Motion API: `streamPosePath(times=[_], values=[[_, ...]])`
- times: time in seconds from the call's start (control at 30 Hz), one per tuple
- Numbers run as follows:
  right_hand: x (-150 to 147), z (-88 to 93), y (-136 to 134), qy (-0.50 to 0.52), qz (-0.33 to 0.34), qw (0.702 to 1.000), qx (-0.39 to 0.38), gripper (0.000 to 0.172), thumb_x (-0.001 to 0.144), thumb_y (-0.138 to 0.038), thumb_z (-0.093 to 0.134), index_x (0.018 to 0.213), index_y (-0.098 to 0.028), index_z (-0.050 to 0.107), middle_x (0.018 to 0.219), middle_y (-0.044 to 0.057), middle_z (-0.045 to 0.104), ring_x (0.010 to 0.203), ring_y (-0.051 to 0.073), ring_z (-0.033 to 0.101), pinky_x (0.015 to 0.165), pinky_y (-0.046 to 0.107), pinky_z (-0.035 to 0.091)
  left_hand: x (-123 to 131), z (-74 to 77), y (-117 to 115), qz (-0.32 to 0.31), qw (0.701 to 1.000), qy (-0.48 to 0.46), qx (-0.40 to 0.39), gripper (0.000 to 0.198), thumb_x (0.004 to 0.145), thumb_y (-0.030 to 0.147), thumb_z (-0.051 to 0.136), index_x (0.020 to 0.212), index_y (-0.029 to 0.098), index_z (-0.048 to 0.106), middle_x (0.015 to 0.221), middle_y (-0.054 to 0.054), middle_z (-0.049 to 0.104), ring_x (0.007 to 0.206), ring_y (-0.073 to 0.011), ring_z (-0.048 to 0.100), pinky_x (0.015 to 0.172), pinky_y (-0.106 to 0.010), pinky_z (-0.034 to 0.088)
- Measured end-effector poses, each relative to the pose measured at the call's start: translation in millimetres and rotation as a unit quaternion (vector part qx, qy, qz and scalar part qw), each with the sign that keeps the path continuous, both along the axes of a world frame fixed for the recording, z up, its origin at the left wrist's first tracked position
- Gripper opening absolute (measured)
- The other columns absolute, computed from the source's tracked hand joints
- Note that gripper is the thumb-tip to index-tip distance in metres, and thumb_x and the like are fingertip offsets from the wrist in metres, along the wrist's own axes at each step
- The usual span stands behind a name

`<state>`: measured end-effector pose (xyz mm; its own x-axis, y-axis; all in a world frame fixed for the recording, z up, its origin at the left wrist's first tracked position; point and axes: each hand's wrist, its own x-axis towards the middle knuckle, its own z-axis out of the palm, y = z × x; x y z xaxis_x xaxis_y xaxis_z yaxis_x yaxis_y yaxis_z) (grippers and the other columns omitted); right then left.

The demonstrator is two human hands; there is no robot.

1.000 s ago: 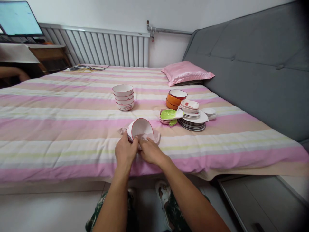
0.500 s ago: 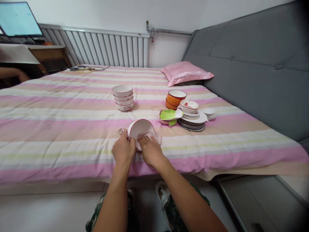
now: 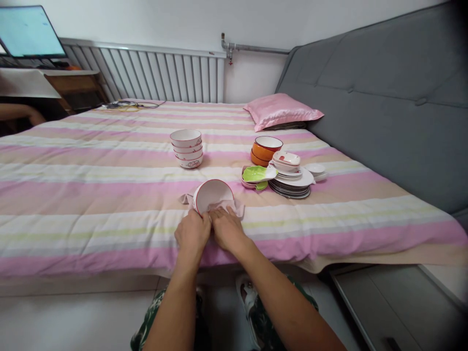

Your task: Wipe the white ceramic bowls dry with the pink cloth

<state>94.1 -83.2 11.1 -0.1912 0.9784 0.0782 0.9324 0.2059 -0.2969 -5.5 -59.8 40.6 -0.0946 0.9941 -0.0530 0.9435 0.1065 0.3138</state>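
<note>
A white bowl (image 3: 211, 193) with a red rim is tilted toward me on the striped bedspread. My left hand (image 3: 193, 229) is closed at the bowl's near left edge, its fingertips partly hidden. A pale pink cloth (image 3: 237, 208) lies under the bowl and is folded up over its near rim. My right hand (image 3: 225, 226) presses the cloth against the inside of the bowl, fingers bent together over it. Beyond the bowl stands a stack of several matching white bowls (image 3: 187, 151).
To the right are orange bowls (image 3: 260, 155), green leaf-shaped dishes (image 3: 256, 174) and a pile of plates (image 3: 292, 187). A pink pillow (image 3: 283, 111) lies by the grey headboard (image 3: 373, 92). Cables (image 3: 135, 105) lie at the far left; another person's arm (image 3: 20, 113) shows near the desk.
My left hand has slid down and right along the bowl's near edge, closer to my right hand. The bowl and my right hand have hardly moved.
</note>
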Motion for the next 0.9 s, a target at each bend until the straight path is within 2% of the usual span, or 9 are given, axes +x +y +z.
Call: streamPosePath(times=[0.17, 0.3, 0.5, 0.57, 0.67, 0.77, 0.9], values=[[1.0, -2.7, -2.0, 0.002, 0.000, 1.000, 0.000, 0.048, 0.087, -0.015, 0.037, 0.133, -0.006, 0.047, 0.137, 0.016, 0.051, 0.129, 0.025, 0.043, 0.112, 0.040, 0.018, 4.6, 3.5, 0.8, 0.020, 0.999, 0.008, 0.031, 0.035, 0.083, 0.029, 0.037, 0.101, 0.013, 0.062, 0.093, -0.019, 0.070, 0.090, -0.0352, 0.065, 0.073, -0.041, 0.046], [1.7, -2.0, -1.9, 0.009, -0.019, 1.000, -0.014, 0.050, 0.087, -0.017, 0.037, 0.135, -0.005, 0.044, 0.139, 0.016, 0.050, 0.131, 0.024, 0.041, 0.114, 0.042, 0.014, 4.8, 4.1, 1.9, 0.026, 0.997, 0.004, 0.072, 0.033, 0.083, 0.030, 0.038, 0.104, 0.019, 0.061, 0.089, -0.015, 0.071, 0.087, -0.0341, 0.066, 0.070, -0.040, 0.046], [3.6, -2.4, -0.2, 0.001, -0.018, 0.999, -0.027, 0.053, 0.086, -0.015, 0.038, 0.137, -0.004, 0.041, 0.142, 0.017, 0.046, 0.133, 0.024, 0.038, 0.114, 0.046, 0.011, 2.7, 5.7, 3.8, 0.033, 0.991, -0.017, 0.126, 0.042, 0.082, 0.033, 0.041, 0.122, 0.027, 0.054, 0.090, -0.009, 0.072, 0.089, -0.0324, 0.066, 0.072, -0.039, 0.046], [3.6, -3.2, 0.6, 0.001, -0.019, 1.000, -0.024, 0.053, 0.085, -0.016, 0.039, 0.137, -0.005, 0.042, 0.141, 0.017, 0.046, 0.133, 0.024, 0.039, 0.114, 0.045, 0.011, 2.1, 6.3, 4.3, 0.041, 0.992, -0.022, 0.113, 0.043, 0.081, 0.034, 0.042, 0.122, 0.028, 0.054, 0.092, -0.009, 0.072, 0.090, -0.0325, 0.066, 0.073, -0.039, 0.046], [2.3, -4.3, 1.5, -0.001, -0.022, 1.000, -0.019, 0.051, 0.086, -0.016, 0.039, 0.135, -0.005, 0.044, 0.140, 0.017, 0.048, 0.132, 0.024, 0.040, 0.114, 0.045, 0.012, 1.7, 5.6, 3.7, 0.051, 0.997, -0.002, 0.054, 0.045, 0.078, 0.039, 0.045, 0.117, 0.019, 0.058, 0.093, -0.015, 0.071, 0.092, -0.0354, 0.065, 0.074, -0.041, 0.047], [0.7, -3.8, 1.4, 0.000, -0.024, 1.000, -0.017, 0.047, 0.087, -0.016, 0.036, 0.132, -0.005, 0.048, 0.136, 0.017, 0.052, 0.131, 0.025, 0.041, 0.114, 0.045, 0.012, 1.5, 3.9, 1.5, 0.024, 0.999, 0.028, -0.012, 0.049, 0.078, 0.046, 0.043, 0.104, 0.011, 0.065, 0.094, -0.021, 0.069, 0.093, -0.0389, 0.064, 0.075, -0.044, 0.048], [-0.1, -2.1, 0.2, -0.001, -0.026, 1.000, -0.010, 0.046, 0.088, -0.016, 0.035, 0.130, -0.005, 0.049, 0.135, 0.018, 0.053, 0.129, 0.025, 0.043, 0.113, 0.045, 0.013, 0.6, 5.1, -0.3, 0.004, 0.998, 0.039, -0.042, 0.051, 0.081, 0.044, 0.037, 0.098, 0.009, 0.069, 0.096, -0.022, 0.069, 0.095, -0.0391, 0.064, 0.076, -0.044, 0.048]])
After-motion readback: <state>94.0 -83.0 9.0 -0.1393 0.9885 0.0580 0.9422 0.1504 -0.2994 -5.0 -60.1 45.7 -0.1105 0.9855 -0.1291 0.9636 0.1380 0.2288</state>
